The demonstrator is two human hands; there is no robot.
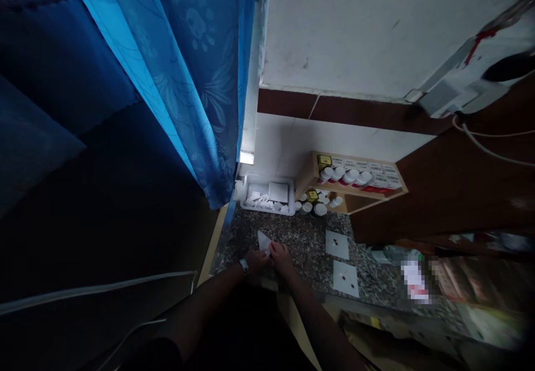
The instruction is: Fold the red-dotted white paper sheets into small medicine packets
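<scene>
A partly folded white paper (263, 240) is pinched between my two hands, just above the near part of the speckled stone counter (303, 265). My left hand (256, 260), with a watch at its wrist, closes on the paper's lower left side. From the right, my right hand (281, 257) grips the same paper, its fingers bent and close to the left ones. To the right lie two square white papers, the farther sheet (341, 239) and the nearer sheet (350, 287), each with a few small pills on it.
Behind my hands a clear plastic tray (251, 211) holds folded paper packets and a stack of squares. Beside it stand white-capped bottles (320, 210) and a wooden shelf (355, 189) of boxes and bottles. A blue curtain (200, 81) hangs at left; a phone-like object (416, 284) lies right.
</scene>
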